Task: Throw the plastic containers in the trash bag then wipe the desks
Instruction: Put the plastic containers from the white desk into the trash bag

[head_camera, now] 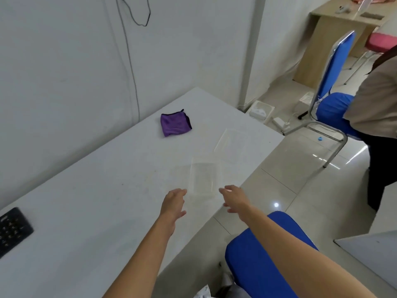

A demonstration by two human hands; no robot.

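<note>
Two open grips flank the near plastic container [204, 179]: left hand [174, 203] and right hand [234, 200] both spread wide, holding nothing, just short of its walls. Beyond that container lies a second clear piece [233, 145], then the purple cloth [175, 124], all on the white worktop [96, 211]. No trash bag shows; binning and wiping both remain.

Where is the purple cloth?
The folded purple cloth lies on the white desk near its far end by the wall, beyond the clear plastic containers, untouched by either hand.
</note>
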